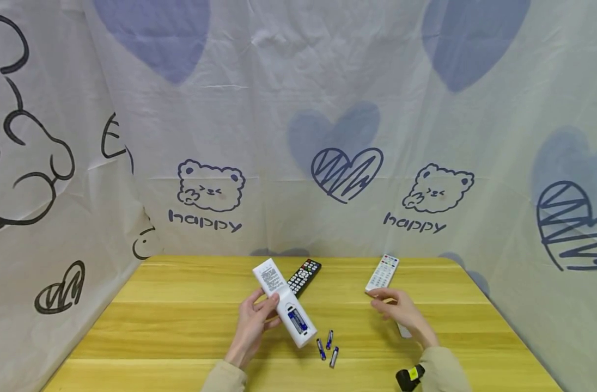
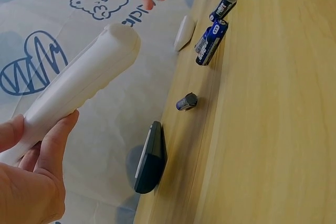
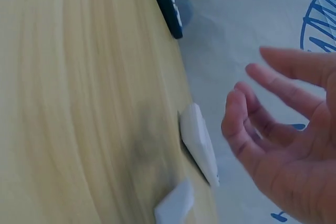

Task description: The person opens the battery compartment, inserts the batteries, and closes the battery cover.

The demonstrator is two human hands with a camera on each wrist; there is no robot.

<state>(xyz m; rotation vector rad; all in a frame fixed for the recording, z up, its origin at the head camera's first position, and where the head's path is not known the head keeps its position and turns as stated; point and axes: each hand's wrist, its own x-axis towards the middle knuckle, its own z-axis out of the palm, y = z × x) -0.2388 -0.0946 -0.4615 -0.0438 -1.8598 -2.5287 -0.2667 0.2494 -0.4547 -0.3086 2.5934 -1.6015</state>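
Note:
My left hand (image 1: 254,318) grips a white remote control (image 1: 274,283) tilted above the table, its back facing up. In its uncovered battery compartment (image 1: 297,320) sit blue batteries. Several loose blue-and-silver batteries (image 1: 330,340) lie on the table by the remote's lower end; the left wrist view shows batteries (image 2: 211,43) there too. My right hand (image 1: 401,313) hovers over the table with fingers loosely bent and nothing between them, as the right wrist view of the hand (image 3: 283,119) confirms. Partly hidden under it is a small white piece (image 1: 404,330), seemingly a battery cover.
A second white remote (image 1: 384,269) lies face up just beyond my right hand. Behind the held remote lies a black remote (image 1: 305,274), partly covered by it. The wooden table (image 1: 181,310) ends at a printed cloth backdrop (image 1: 279,218).

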